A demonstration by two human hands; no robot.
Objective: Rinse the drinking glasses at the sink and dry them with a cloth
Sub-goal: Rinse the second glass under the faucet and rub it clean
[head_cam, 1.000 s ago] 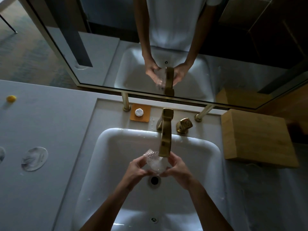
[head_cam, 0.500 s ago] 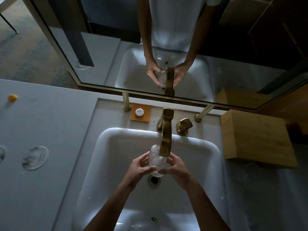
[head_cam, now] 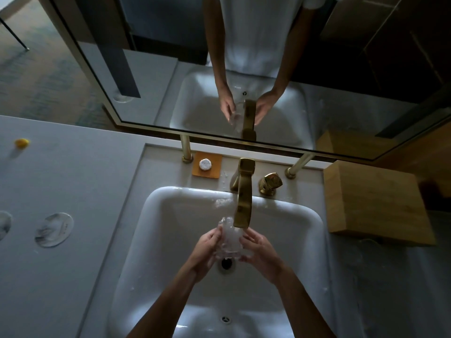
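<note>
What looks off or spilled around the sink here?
Nothing serious. Water drops are splashed on the counter ledge left of the tap and on the sink rim behind it. The glass sits held between the left hand and right hand under the spout.

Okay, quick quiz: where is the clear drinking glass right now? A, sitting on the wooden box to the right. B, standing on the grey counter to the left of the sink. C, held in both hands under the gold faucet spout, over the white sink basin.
C: the clear drinking glass sits between the left hand and right hand, just below the gold faucet spout, above the white sink basin.
</note>
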